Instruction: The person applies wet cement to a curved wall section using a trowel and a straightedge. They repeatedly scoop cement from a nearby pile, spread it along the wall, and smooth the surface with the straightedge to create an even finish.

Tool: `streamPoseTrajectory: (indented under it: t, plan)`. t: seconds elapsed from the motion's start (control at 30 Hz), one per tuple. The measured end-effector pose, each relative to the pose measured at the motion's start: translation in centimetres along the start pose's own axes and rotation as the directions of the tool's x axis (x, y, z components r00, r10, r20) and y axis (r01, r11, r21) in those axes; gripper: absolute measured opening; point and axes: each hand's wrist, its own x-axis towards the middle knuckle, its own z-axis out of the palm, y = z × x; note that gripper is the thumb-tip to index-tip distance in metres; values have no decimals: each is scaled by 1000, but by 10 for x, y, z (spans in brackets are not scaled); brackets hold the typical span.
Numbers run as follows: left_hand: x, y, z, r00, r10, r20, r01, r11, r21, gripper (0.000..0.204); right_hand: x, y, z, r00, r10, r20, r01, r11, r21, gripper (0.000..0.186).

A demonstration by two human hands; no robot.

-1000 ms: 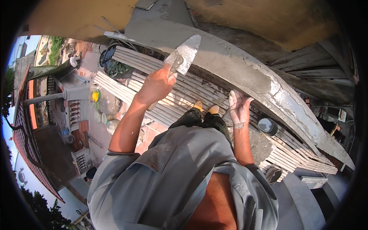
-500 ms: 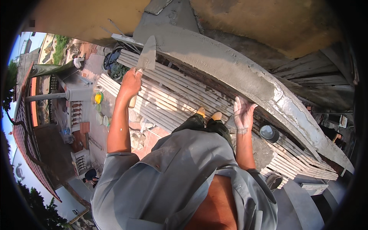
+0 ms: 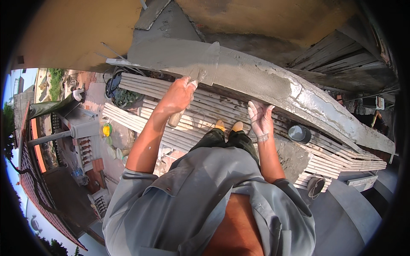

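Up at twelve o'clock, we have the trowel (image 3: 208, 64), lying flat along the grey, mortar-coated ledge (image 3: 256, 81). Our left hand (image 3: 178, 94), toward eleven, wraps round its handle, probably to keep the angle steady. Out near three, our right hand (image 3: 261, 119) holds nothing we can see: palm up, fingers loosely spread by the ledge's lower edge, perhaps for balance; touching or not, we can't tell. Beyond, also at three, the bucket (image 3: 307, 135) stands among pale poles (image 3: 171, 136), likely for easy reach.
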Motion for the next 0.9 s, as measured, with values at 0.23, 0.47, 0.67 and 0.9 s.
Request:
streamPoseTrajectory:
  t: [0.23,0.47,0.67,0.9]
  plan:
    - [14,49,74,972,98,211,-120,988,94,59,-1,0,3,1000,-5,21,5,1000,-19,92]
    - [9,98,138,860,358,363,-391,920,19,34,4,8,-5,997,-66,51,58,988,140,72]
    - [-18,86,98,912,188,366,-18,907,-420,36,-4,1,4,996,-45,83,39,997,72,73]
    - [-33,63,114,972,-18,236,161,779,-606,28,-3,-2,13,998,-29,55,23,995,101,66]
